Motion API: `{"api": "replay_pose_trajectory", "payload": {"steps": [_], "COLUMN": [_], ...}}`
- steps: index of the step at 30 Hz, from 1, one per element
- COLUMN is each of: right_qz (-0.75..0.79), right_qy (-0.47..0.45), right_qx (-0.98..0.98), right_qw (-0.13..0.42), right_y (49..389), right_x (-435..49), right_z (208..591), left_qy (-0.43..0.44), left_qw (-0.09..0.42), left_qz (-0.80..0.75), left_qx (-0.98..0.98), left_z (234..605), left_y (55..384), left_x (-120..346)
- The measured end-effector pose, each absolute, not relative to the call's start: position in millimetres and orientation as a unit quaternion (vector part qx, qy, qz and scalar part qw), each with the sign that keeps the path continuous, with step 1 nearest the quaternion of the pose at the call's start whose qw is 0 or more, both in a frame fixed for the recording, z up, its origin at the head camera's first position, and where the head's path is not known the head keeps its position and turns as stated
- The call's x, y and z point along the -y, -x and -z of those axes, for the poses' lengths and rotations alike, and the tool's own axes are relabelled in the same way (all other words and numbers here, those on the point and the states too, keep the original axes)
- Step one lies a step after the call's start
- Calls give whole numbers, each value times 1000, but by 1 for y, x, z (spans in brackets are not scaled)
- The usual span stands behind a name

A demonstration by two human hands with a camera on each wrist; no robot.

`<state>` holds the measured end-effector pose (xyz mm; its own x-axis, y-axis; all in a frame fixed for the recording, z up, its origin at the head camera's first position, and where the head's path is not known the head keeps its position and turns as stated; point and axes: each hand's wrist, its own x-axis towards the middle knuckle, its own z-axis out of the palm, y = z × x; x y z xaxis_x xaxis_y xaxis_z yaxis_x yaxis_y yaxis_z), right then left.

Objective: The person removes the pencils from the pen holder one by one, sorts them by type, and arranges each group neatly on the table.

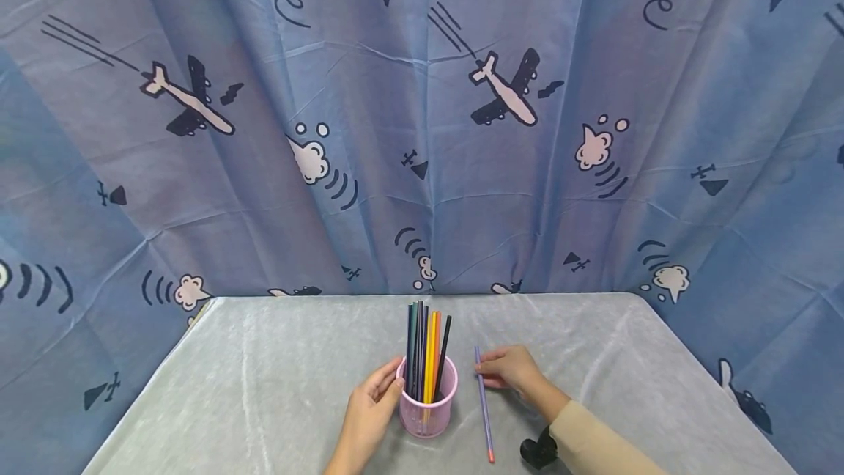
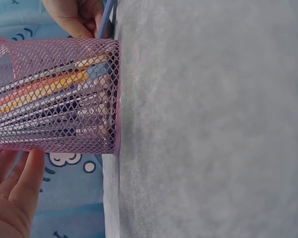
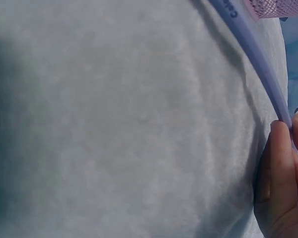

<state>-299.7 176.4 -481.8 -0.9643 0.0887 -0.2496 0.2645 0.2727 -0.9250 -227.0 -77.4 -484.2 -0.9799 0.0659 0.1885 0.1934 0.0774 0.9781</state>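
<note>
A pink mesh pen holder (image 1: 425, 427) stands upright on the table, filled with several coloured pencils (image 1: 431, 358), among them yellow, orange and dark ones. Extended fingers of my left hand (image 1: 369, 416) touch the holder's left side; the left wrist view shows the fingertips (image 2: 36, 158) against the mesh. To the right of the holder, my right hand (image 1: 511, 369) pinches a lavender pencil (image 1: 484, 413) close to its far end. The pencil's reddish end points toward me. In the right wrist view, the lavender pencil (image 3: 253, 49) carries partly visible dark lettering.
A pale grey cloth covers the table (image 1: 297, 372). Behind it hangs a blue curtain (image 1: 369, 130) printed with airplanes and stars. A black object (image 1: 539, 451) of unclear kind sits beside the right sleeve (image 1: 593, 438).
</note>
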Motion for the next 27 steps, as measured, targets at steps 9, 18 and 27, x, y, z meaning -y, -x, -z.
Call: {"api": "replay_pose_trajectory", "payload": {"steps": [9, 18, 27], "right_qz": [578, 555, 547], "right_qy": [-125, -126, -123], "right_qx": [-803, -820, -826], "right_qw": [74, 62, 56], "right_y": [300, 301, 301], "right_x": [-176, -174, -173], "right_z": [486, 484, 482], "left_qy": [87, 81, 84], "left_qw": [46, 47, 42], "left_qz": [674, 672, 673], "left_qx": [732, 734, 734], "left_z": [484, 484, 483], "left_y": [226, 226, 226], "left_x": [77, 76, 77]}}
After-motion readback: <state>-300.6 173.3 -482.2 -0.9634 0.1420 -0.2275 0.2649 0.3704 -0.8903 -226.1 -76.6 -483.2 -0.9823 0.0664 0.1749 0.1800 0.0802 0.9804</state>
